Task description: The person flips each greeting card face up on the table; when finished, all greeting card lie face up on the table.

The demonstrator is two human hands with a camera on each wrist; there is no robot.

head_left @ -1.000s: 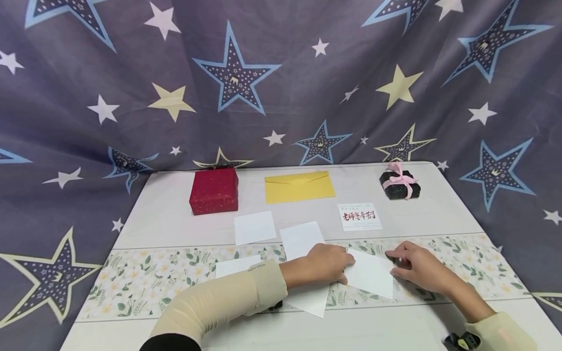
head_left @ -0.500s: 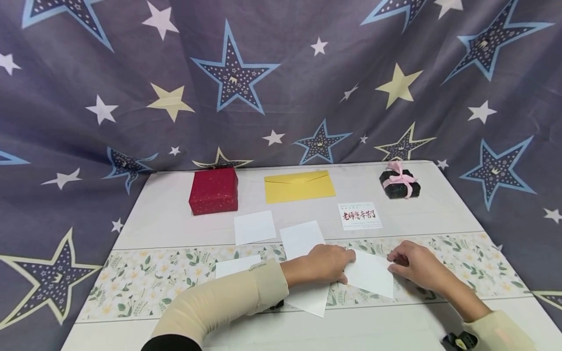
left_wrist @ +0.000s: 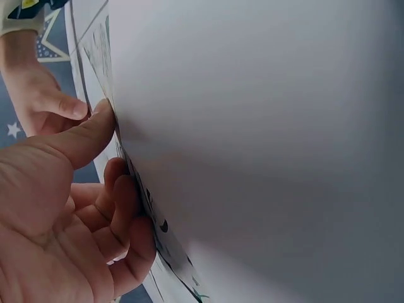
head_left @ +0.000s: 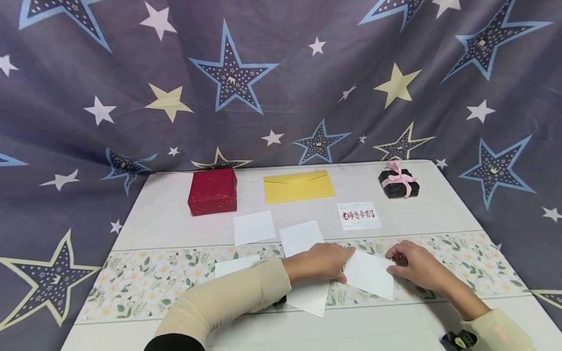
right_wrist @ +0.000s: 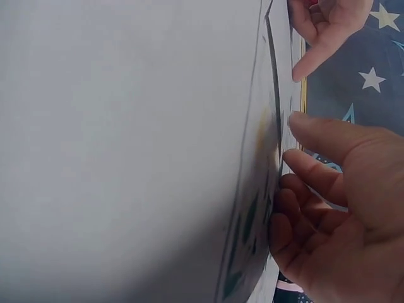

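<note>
In the head view a small white square card point(head_left: 371, 275) lies flat on the floral band of the table, turned at an angle. My left hand point(head_left: 324, 262) reaches across a longer white sheet point(head_left: 303, 237) to the card's left side. Its index fingertip touches the upper left corner, with the thumb apart and lower along that edge. At the card's right edge is my right hand point(head_left: 419, 265), thumb and index finger spread a little, the thumb at the edge. The right wrist view shows a gap between that thumb point(right_wrist: 315, 132) and the index finger.
Behind lie a red box point(head_left: 212, 191), a yellow envelope point(head_left: 299, 187), a card with red characters point(head_left: 360, 216) and a black box with a pink ribbon point(head_left: 398, 183). Two more white papers, one upper point(head_left: 253, 227) and one lower point(head_left: 234, 264), lie to the left.
The right thumb and index finger have come slightly closer together at the card's edge. My left index fingertip has shifted slightly at the corner. The other things lie as before.
</note>
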